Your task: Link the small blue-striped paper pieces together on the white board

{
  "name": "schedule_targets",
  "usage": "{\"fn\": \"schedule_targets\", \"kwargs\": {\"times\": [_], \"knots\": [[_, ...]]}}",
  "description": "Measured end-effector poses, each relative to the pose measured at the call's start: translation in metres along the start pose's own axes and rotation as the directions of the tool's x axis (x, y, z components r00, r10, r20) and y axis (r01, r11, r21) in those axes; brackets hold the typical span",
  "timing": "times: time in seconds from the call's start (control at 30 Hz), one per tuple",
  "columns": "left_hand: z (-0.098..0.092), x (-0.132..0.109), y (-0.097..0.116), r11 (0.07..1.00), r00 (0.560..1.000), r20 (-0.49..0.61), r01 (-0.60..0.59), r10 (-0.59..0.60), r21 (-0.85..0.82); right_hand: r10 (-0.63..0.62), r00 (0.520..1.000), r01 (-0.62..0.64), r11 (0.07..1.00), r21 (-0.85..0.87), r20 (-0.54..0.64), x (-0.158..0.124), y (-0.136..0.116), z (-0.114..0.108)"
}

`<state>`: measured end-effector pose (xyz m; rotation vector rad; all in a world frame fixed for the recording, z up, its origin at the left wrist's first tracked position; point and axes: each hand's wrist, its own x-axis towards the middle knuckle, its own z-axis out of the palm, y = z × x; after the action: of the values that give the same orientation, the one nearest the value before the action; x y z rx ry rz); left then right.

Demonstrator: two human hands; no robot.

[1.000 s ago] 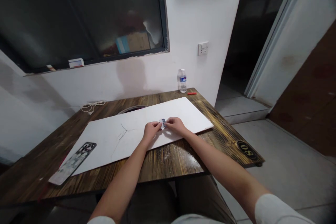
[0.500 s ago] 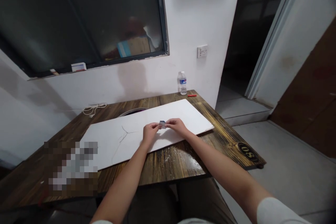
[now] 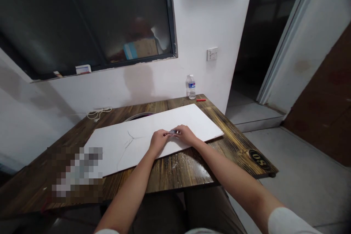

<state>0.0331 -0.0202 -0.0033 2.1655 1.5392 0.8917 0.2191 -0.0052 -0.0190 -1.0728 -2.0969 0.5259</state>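
Head view, quick note: small blue-grey piece is pinched between both hands, just above the white board, around its middle. I can't make out what the piece is; it's tiny and the fingers cover most of it. Left hand and right hand both look narrow, fingertips closed in on it from either side, as far as I can tell from here. I read the step in hand as two-handed fingerwork on that piece, and the next move calls for a steady pinch. Board lies on a scorched-looking wooden tabletop, with a water bottle and a red stick at the far edge.
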Motion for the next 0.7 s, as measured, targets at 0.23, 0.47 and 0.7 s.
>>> {"fn": "schedule_targets", "kwargs": {"times": [0.23,0.47,0.7], "knots": [[0.0019,0.0004,-0.0006,1.000,1.000,0.023,0.020,-0.020,0.000,0.065,0.997,-0.067,0.997,0.037,0.033,-0.0015,0.0010,-0.0043],[0.0004,-0.0014,0.0039,0.990,0.998,0.012,0.069,-0.068,-0.127,0.072,0.997,-0.075,0.995,0.070,0.041,-0.0013,0.0008,-0.0033],[0.0020,0.0005,0.0029,0.981,0.993,0.010,0.121,-0.121,-0.150,0.140,0.990,-0.135,0.956,0.260,0.000,-0.0008,0.0033,-0.0014]]}}
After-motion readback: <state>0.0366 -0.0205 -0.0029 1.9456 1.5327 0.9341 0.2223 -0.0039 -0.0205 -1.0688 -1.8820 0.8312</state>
